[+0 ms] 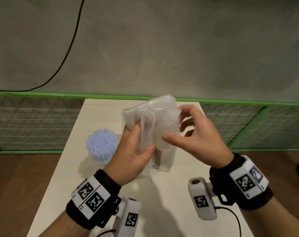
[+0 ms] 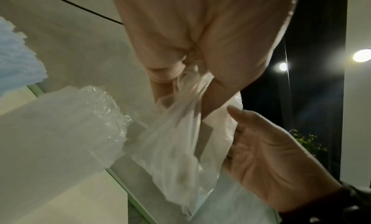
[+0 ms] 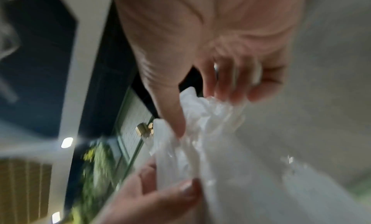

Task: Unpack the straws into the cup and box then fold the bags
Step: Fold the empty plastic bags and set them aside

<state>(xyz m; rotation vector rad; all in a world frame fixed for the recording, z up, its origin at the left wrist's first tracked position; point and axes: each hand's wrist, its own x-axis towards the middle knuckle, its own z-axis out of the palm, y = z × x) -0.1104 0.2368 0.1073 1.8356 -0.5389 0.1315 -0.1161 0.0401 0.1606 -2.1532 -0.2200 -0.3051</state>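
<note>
A crumpled, translucent plastic bag [image 1: 154, 117] is held up over the white table [image 1: 171, 194] by both hands. My left hand [image 1: 144, 138] grips its left side, thumb in front and fingers behind. In the left wrist view that hand [image 2: 188, 64] pinches a gathered fold of the bag [image 2: 176, 140]. My right hand [image 1: 172, 125] pinches the bag's right edge between thumb and curled fingers, as the blurred right wrist view [image 3: 204, 113] also shows. A cup packed with pale blue straws [image 1: 101, 147] stands upright to the left. I see no box.
A whitish packet [image 1: 164, 161] lies on the table under the bag, with crinkled clear plastic [image 2: 84, 116] on it. A green-framed mesh fence [image 1: 248, 124] runs behind the table's far edge. A black cable [image 1: 68, 48] crosses the grey floor beyond.
</note>
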